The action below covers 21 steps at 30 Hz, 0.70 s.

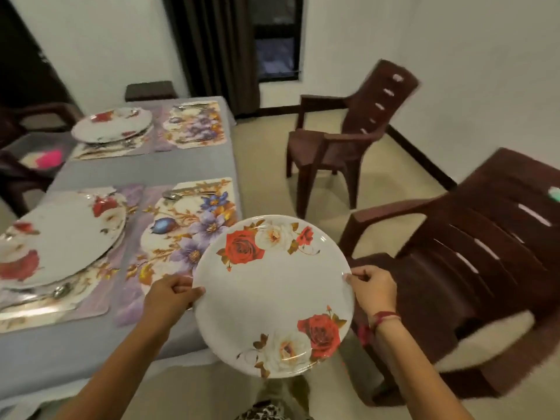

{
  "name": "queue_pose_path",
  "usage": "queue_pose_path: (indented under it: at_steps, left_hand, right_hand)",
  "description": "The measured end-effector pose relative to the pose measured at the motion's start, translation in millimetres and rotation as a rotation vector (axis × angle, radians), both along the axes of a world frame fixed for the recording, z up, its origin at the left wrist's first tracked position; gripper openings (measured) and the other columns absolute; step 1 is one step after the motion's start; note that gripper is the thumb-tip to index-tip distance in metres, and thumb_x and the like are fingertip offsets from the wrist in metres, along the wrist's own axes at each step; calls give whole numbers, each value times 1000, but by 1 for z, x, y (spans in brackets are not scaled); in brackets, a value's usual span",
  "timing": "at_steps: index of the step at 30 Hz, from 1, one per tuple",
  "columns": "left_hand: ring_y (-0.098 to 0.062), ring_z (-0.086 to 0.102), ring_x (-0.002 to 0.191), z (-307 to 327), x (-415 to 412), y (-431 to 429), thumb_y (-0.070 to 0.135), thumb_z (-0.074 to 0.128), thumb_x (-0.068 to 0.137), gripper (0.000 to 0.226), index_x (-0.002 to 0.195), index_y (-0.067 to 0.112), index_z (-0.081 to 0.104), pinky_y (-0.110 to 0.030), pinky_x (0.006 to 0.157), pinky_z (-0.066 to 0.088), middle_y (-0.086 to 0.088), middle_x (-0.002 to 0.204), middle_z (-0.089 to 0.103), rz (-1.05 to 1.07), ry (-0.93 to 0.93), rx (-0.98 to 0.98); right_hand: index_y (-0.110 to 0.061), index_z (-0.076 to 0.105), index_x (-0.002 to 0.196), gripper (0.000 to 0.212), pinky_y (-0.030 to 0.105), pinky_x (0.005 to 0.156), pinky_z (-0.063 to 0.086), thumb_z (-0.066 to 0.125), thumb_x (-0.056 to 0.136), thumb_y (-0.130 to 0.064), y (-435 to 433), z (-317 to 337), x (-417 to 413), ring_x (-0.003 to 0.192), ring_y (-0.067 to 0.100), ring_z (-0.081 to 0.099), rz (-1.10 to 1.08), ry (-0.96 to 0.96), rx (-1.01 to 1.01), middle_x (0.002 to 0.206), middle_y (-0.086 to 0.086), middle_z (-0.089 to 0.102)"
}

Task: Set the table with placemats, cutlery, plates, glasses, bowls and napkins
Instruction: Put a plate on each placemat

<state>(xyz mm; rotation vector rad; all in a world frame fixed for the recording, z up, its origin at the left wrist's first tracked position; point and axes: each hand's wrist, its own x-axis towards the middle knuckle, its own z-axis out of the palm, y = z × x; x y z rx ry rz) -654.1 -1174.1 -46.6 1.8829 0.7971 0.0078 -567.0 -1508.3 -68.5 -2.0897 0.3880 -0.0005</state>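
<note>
Gripping opposite sides of the rim, both hands are holding the rose-printed plate (272, 295). The left hand (169, 294) is pinching it at nine o'clock with the thumb on top, and the right hand (374, 287) is pinching it at three o'clock, a red thread (386, 316) circling that wrist. The plate is facing up, its rose clusters sitting at eleven and five o'clock, and it is hanging at the right edge of the table (75, 353), partly over the floor. Its ten o'clock rim is overlapping the near corner of a floral placemat (188, 225) in this view. At the far end of that placemat, toward eleven o'clock, a spoon (172, 194) is lying. Out toward nine o'clock a second plate (60, 237) is resting on another placemat (45, 310), with cutlery (57, 294) showing at its near edge. Further off at eleven o'clock a third plate (112, 124) is sitting on a far placemat (115, 150), and beside it a fourth placemat (195, 124) is carrying only cutlery, too blurred to sort. At three o'clock a brown plastic chair (485, 262) is standing close by, and at one o'clock another chair (342, 137) is standing well apart from the table.
</note>
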Motion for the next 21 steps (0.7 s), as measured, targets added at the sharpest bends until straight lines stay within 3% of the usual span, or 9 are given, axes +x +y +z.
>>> queue_pose_path:
  at_steps: [5, 8, 12, 16, 21]
  left_hand:
    - [-24, 65, 76, -20, 23, 30, 7, 74, 78, 17, 92, 6, 66, -28, 61, 50, -11, 83, 69, 281, -6, -51]
    - [-23, 63, 73, -33, 36, 45, 10, 72, 80, 18, 95, 5, 65, -27, 55, 46, -11, 85, 68, 439, 38, -75]
    - [-23, 64, 72, -45, 43, 57, 14, 72, 81, 11, 90, 11, 67, -36, 63, 54, -7, 83, 71, 648, 103, -77]
    - [-31, 68, 74, -48, 38, 58, 11, 74, 78, 9, 84, 15, 69, -47, 71, 58, -7, 77, 72, 853, 114, -106]
    - [-31, 65, 74, -55, 44, 45, 13, 77, 76, 10, 77, 10, 67, -36, 70, 51, -8, 75, 70, 1080, 142, -101]
  right_hand:
    - [-18, 68, 71, 9, 29, 72, 49, 75, 76, -16, 69, -7, 105, 69, 10, 60, 254, 40, -46, 72, -4, 66]
    - [-18, 67, 69, 11, 34, 73, 52, 74, 77, -17, 114, -17, 163, 70, 15, 61, 435, 95, -119, 71, -3, 67]
    - [-15, 68, 71, 9, 34, 70, 53, 74, 77, -18, 179, -29, 221, 67, 16, 60, 660, 117, -183, 68, -3, 65]
    - [-11, 67, 71, 8, 23, 59, 44, 73, 77, -13, 233, -26, 250, 63, 16, 57, 825, 117, -186, 65, -3, 62]
    - [-11, 71, 81, 6, 28, 71, 47, 74, 77, -14, 288, -26, 274, 73, 19, 60, 1025, 90, -231, 76, 1, 65]
